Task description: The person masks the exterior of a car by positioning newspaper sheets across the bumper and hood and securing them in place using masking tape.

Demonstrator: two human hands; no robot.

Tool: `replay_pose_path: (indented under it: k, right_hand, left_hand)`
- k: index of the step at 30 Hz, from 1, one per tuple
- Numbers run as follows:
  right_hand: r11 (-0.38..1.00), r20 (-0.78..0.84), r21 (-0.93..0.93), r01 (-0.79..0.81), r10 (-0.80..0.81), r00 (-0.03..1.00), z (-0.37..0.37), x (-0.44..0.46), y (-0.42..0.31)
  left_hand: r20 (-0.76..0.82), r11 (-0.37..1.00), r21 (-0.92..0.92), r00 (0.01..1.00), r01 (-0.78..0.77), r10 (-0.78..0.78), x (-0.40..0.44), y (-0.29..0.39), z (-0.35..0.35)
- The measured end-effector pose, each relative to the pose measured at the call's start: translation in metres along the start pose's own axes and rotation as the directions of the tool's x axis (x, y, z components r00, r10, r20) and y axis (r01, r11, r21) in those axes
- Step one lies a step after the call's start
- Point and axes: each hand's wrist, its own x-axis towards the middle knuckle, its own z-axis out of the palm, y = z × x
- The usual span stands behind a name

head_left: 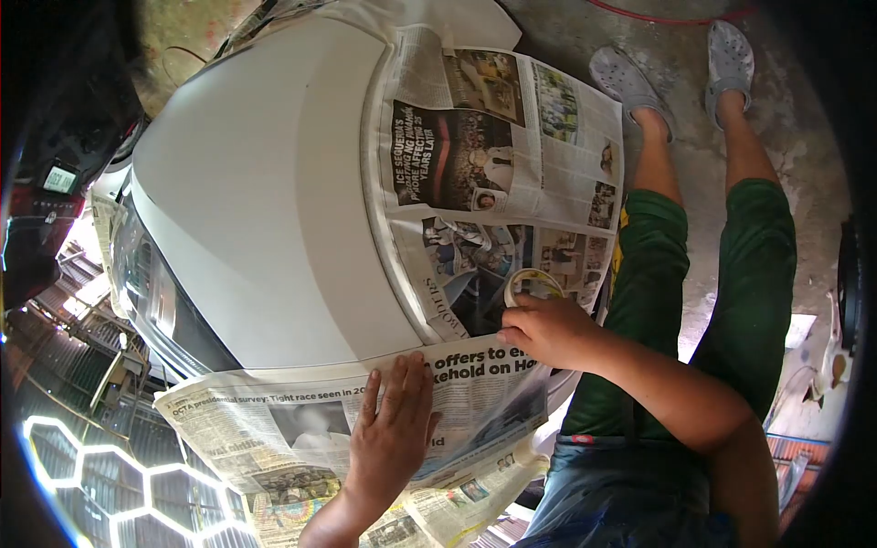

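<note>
My left hand point(395, 420) lies flat on a newspaper sheet point(311, 393), fingers stretched toward its upper edge where it meets a white car panel point(265, 192). In my right hand point(553, 331) is a roll of tape point(516, 285), gripped above the same sheet. The roll's ring shows past my fingers, and part of it is hidden behind them. Beyond the roll, another newspaper section point(566, 183) covers the area to the right of the panel. A pale strip point(384, 219) runs along the seam between that paper and the panel.
My legs in green trousers point(740, 265) and grey clogs point(731, 64) are at the right, on a stained concrete floor point(694, 173). A red hose point(658, 16) crosses the floor at the top. A dark red vehicle point(41, 219) stands at the left. Hexagonal lights point(146, 470) reflect at lower left.
</note>
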Motion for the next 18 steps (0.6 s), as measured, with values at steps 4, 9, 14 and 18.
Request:
replay_pose_path:
  k: [4,9,14,18]
  right_hand:
    - [1.000,-0.005,-0.003,0.002,-0.002,1.000,-0.003,-0.002,-0.002]
    - [1.000,-0.040,-0.012,0.028,-0.029,0.999,-0.013,-0.010,-0.012]
    - [0.998,-0.077,0.005,0.058,-0.058,0.995,-0.018,-0.010,-0.016]
    - [0.999,-0.060,-0.035,0.039,-0.041,0.997,-0.015,-0.008,-0.014]
  left_hand:
    - [-0.033,1.000,0.019,0.999,-0.016,0.016,0.002,0.001,0.002]
    - [-0.042,0.998,0.068,0.999,-0.009,0.011,0.008,0.005,0.002]
    - [-0.053,0.999,0.052,0.999,-0.002,0.005,0.015,0.012,0.005]
    - [-0.021,0.999,-0.042,1.000,0.018,-0.019,0.015,0.018,-0.001]
